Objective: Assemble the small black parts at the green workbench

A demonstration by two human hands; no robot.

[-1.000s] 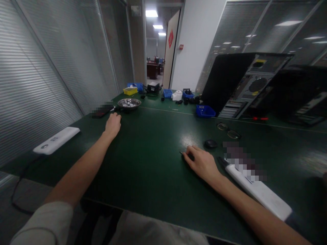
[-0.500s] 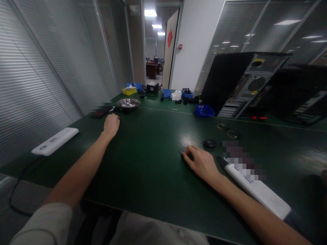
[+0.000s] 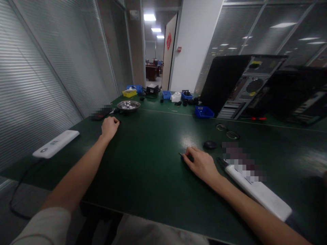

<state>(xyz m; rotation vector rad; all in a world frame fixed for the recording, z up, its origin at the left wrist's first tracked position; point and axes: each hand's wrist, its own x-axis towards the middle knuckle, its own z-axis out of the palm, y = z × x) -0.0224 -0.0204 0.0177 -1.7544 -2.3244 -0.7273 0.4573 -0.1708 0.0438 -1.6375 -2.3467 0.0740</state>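
My left hand [image 3: 109,127] is closed on the green table [image 3: 148,146], just in front of a shiny metal bowl [image 3: 128,109]. Its thumb and fingertips pinch a small dark thing [image 3: 120,122], too small to make out. My right hand [image 3: 201,163] rests on the tabletop, nearer to me and to the right. Between its fingers is a thin, dark, pointed stick-like thing [image 3: 181,154], most of it hidden by the hand. A black computer mouse [image 3: 209,145] lies just beyond that hand.
A white power bank-like device [image 3: 56,144] with a cable is at left; another long white device [image 3: 260,192] lies beside my right forearm. Glasses [image 3: 227,131], a blue bin [image 3: 204,112] and a computer case [image 3: 240,86] stand right. Small bins, including a yellow one [image 3: 129,93], line the back.
The view has tilted slightly, so things sit a little lower. My left hand has shifted very slightly left, and the dark thing at its fingertips shows more. My right hand stays in place.
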